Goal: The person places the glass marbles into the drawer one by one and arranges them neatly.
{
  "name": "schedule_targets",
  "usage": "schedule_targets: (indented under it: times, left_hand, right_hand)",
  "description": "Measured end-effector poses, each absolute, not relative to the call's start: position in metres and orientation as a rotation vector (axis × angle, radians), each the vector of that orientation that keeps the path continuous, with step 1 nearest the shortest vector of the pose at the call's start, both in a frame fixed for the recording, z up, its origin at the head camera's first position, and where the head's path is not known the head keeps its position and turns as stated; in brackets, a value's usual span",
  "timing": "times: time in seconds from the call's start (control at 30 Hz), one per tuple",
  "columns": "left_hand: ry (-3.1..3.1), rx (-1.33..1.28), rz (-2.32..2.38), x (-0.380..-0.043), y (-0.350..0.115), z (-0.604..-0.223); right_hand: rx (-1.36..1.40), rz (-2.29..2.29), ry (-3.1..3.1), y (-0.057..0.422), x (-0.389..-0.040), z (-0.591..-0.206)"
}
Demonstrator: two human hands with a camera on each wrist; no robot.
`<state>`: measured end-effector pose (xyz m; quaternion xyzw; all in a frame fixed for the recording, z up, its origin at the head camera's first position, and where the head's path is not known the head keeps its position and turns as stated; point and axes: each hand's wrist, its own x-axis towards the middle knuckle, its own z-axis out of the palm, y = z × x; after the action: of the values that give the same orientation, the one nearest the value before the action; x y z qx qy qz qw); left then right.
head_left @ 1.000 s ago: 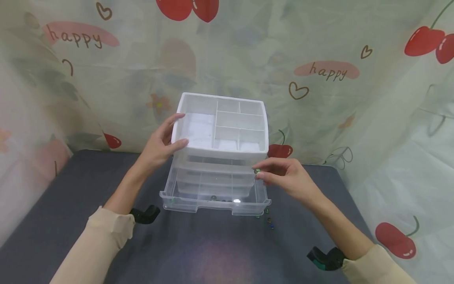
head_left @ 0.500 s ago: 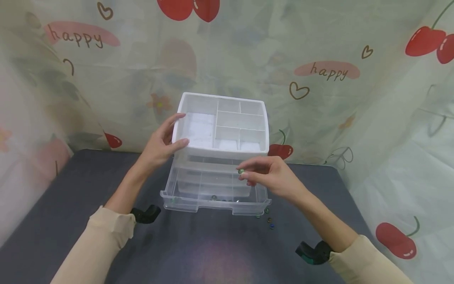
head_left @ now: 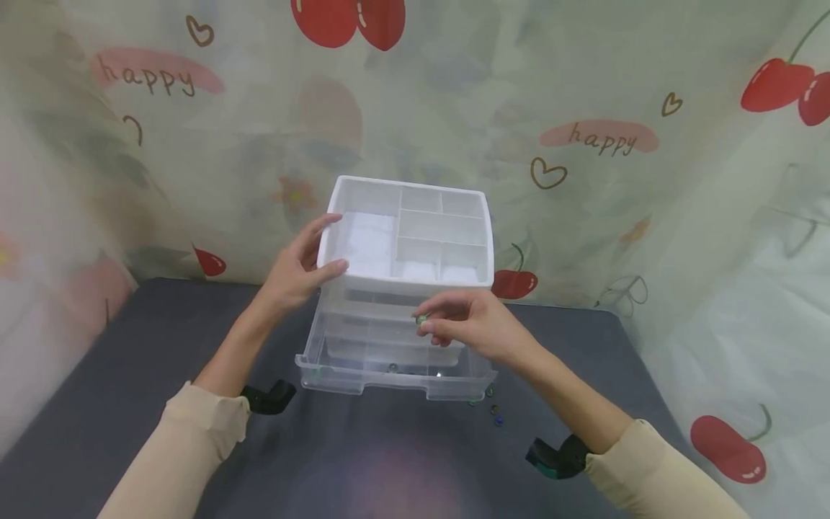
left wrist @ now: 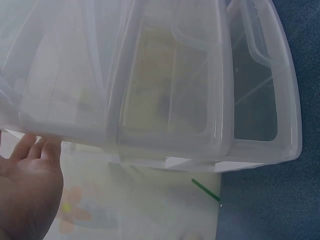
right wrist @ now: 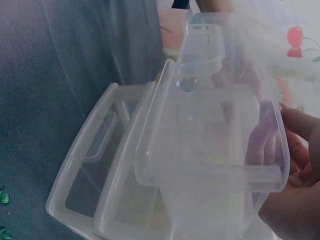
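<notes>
A plastic drawer organizer with a white divided top tray (head_left: 441,226) stands on the dark table, its clear top drawer (head_left: 395,387) pulled out toward me. My left hand (head_left: 290,277) grips the tray's left side, thumb over the front corner and fingers farther back. Between thumb and fingertips of my right hand (head_left: 476,324) is a green glass marble (head_left: 421,320), above the right half of the drawer. Several marbles (head_left: 393,368) lie near the drawer's front. In the right wrist view, the drawer wall partly covers the right hand (right wrist: 295,175), and the pinched marble cannot be made out.
Several loose marbles (head_left: 498,420) lie on the table just right of the drawer's front corner. Below the pulled-out drawer are further clear drawers (left wrist: 260,80), pushed in. A printed cloth (head_left: 415,108) hangs behind the table and at both sides.
My right hand has carried the green marble leftward from the drawer's right edge to over the drawer. My left hand keeps its grip on the tray. The view has tilted slightly.
</notes>
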<state>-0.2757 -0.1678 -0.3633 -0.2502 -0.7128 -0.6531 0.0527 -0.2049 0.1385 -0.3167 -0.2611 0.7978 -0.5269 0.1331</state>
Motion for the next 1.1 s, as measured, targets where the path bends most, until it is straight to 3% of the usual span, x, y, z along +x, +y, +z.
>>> schedule_targets:
  times: [1.1]
  left_hand:
    - [-2.143, -0.753, -2.028, -0.276, -0.165, -0.363]
  right_hand:
    - [-0.584, -1.334, 2.186, 0.088, -0.233, -0.336]
